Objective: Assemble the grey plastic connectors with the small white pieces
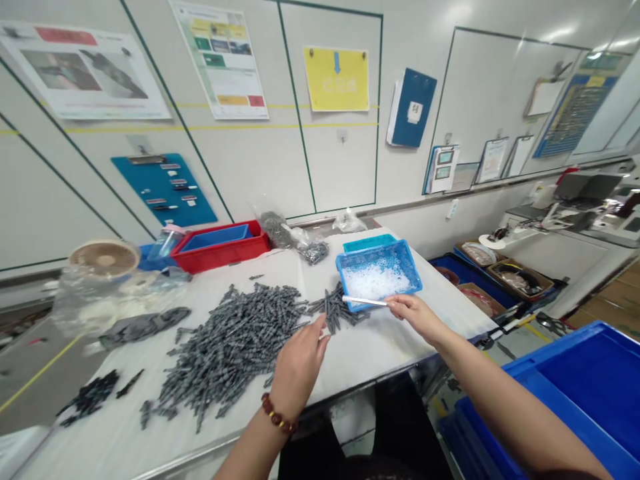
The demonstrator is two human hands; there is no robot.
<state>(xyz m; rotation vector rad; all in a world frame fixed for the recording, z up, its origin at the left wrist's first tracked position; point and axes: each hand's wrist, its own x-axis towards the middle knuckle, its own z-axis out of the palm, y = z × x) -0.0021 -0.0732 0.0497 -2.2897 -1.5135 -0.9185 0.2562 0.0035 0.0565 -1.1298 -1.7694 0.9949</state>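
Note:
My left hand [301, 353], with a beaded bracelet at the wrist, is closed in a pinch. A slim dark grey plastic part [327, 304] points up from its fingertips. My right hand [411, 313] grips a thin white stick-like tool [364, 301], which points left across the near rim of a blue basket [413, 283]. Small white translucent pieces [375, 279] cover the basket's bottom. Below the tool lies a small group of grey parts [355, 316]. A large heap of similar grey parts [235, 347] spreads to the left of my left hand.
Behind the basket stands a teal tray [369, 243]. A red bin [225, 250] and bagged parts [313, 250] line the table's back. At left are a small fan [105, 259] and black parts [93, 397]. Large blue crates [575, 387] stand at right, beyond the table edge.

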